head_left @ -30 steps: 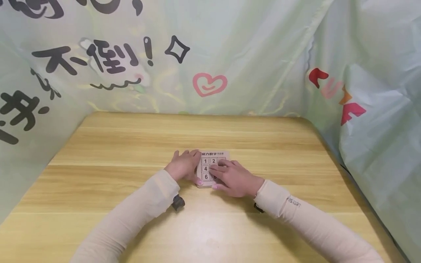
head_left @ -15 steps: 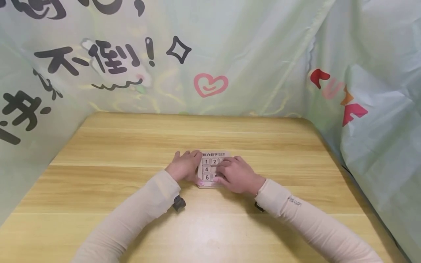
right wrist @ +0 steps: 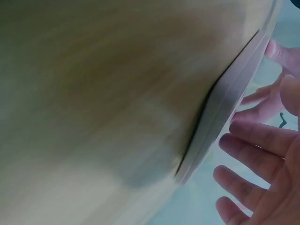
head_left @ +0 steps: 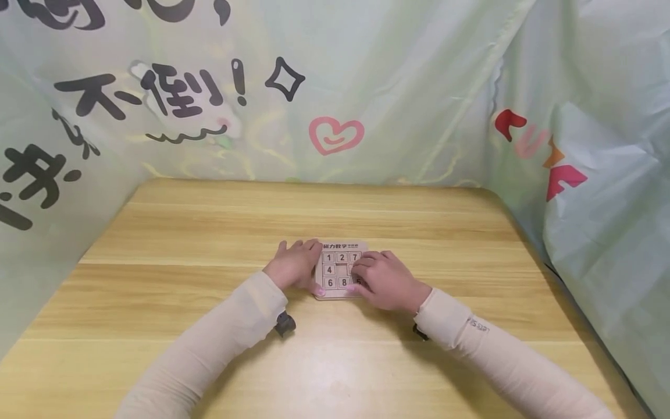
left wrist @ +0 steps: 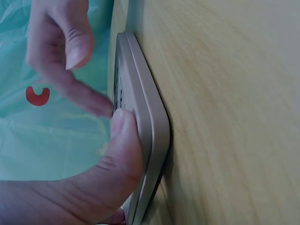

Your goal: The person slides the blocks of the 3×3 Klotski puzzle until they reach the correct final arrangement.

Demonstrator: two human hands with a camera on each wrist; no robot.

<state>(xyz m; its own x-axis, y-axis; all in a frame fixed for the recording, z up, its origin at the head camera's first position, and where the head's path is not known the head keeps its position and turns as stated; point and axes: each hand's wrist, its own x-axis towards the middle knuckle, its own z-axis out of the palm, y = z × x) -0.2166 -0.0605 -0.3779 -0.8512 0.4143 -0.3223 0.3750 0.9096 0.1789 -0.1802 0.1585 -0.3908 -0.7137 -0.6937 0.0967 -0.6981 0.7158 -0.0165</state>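
Observation:
A number sliding puzzle (head_left: pixel 341 294) lies flat on the table. Its visible tiles read 1, 2, 7 on top, 4 at middle left, and 6, 8, 5 below, with 5 partly covered. The centre cell (head_left: pixel 341 269) is bare. My left hand (head_left: pixel 294 263) holds the puzzle's left side; in the left wrist view its thumb (left wrist: pixel 123 150) presses on the near edge. My right hand (head_left: pixel 388 282) is over the right column, with its fingertips hiding most of the middle-right tile. In the right wrist view the right hand's fingers (right wrist: pixel 255 157) are extended and slightly spread.
The wooden table (head_left: pixel 209 221) stretches around the puzzle on all sides. Behind it hangs a pale green printed cloth (head_left: pixel 408 87), which also runs along both sides. A dark wrist camera (head_left: pixel 285 324) sits under the left cuff.
My right hand has moved right across the puzzle, from over the centre to the right column. The centre cell, covered earlier, now shows bare. My left hand keeps its place.

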